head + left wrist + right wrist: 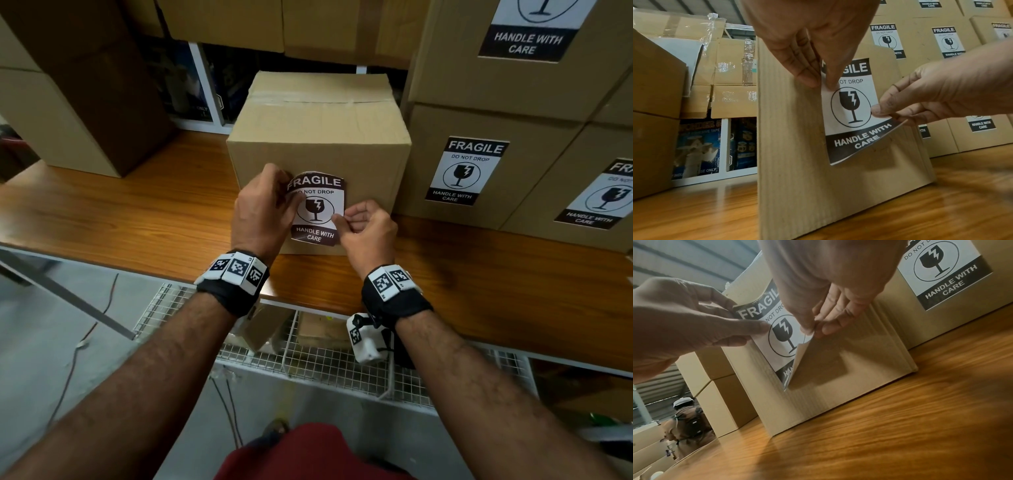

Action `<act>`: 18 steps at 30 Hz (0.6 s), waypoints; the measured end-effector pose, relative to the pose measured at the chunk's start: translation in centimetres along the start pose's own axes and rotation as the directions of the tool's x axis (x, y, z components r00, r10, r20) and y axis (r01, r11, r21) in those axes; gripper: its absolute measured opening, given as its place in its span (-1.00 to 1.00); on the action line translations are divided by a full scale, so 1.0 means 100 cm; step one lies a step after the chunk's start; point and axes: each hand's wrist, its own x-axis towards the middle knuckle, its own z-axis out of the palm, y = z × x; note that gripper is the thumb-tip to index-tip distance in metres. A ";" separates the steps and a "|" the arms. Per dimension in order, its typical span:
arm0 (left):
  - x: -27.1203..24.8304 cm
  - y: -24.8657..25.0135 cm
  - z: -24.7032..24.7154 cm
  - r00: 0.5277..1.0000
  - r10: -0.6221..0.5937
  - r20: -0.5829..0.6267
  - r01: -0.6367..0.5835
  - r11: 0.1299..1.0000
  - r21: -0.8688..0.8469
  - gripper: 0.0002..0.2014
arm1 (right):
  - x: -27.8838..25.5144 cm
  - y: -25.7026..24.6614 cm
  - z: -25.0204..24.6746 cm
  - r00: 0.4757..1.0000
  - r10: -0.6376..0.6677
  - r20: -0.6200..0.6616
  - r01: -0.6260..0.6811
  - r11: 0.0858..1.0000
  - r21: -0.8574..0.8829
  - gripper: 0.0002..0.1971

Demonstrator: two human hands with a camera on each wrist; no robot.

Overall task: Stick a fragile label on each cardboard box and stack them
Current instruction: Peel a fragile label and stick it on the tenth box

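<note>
Partly hidden fragile label (317, 209), left hand (261, 209) covering "FRAGILE" lettering

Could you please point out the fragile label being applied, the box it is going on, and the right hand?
fragile label (315, 208), head view, glass symbol.
box (318, 113), head view, top face.
right hand (368, 229), head view, back of hand.
</note>
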 end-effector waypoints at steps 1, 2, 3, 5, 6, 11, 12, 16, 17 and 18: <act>0.000 0.000 0.000 1.000 -0.002 -0.007 0.002 1.000 0.009 -0.64 | 0.000 0.000 0.001 1.000 0.000 0.002 0.000 1.000 -0.005 -0.78; 0.000 0.001 0.000 1.000 -0.010 -0.017 0.010 1.000 0.017 -0.61 | 0.000 0.000 0.001 1.000 0.001 0.005 -0.001 1.000 -0.009 -0.78; 0.001 0.001 0.000 0.999 -0.023 -0.028 0.024 0.999 0.027 -0.57 | 0.001 0.001 0.001 1.000 0.002 0.008 -0.002 1.000 -0.010 -0.78; 0.006 -0.001 -0.001 0.998 -0.046 -0.051 0.048 0.998 0.041 -0.47 | 0.001 0.002 0.002 1.000 0.008 0.013 -0.008 1.000 -0.008 -0.79; 0.008 -0.003 -0.002 0.996 -0.047 -0.070 0.050 0.998 0.049 -0.41 | 0.001 0.002 0.003 1.000 0.010 0.015 -0.010 1.000 -0.009 -0.79; 0.019 -0.010 -0.005 0.969 0.045 -0.243 0.021 0.964 0.264 -0.07 | 0.003 0.005 0.006 1.000 -0.002 0.010 0.002 1.000 -0.016 -0.79; 0.022 -0.010 -0.006 0.968 0.081 -0.237 -0.006 0.953 0.303 0.00 | 0.003 0.005 0.006 1.000 -0.007 0.009 0.007 1.000 -0.020 -0.78; 0.036 -0.012 -0.010 0.982 0.183 -0.037 -0.158 0.920 0.358 0.05 | 0.003 0.004 0.004 0.999 -0.044 0.014 0.045 0.997 -0.060 -0.79; 0.038 -0.013 -0.011 0.981 0.192 -0.007 -0.179 0.929 0.324 0.00 | 0.002 0.003 0.004 0.998 -0.054 0.015 0.055 0.995 -0.085 -0.79; 0.040 -0.014 -0.011 0.981 0.194 0.006 -0.186 0.937 0.297 -0.04 | 0.001 0.001 0.004 0.998 -0.068 0.013 0.069 0.989 -0.133 -0.79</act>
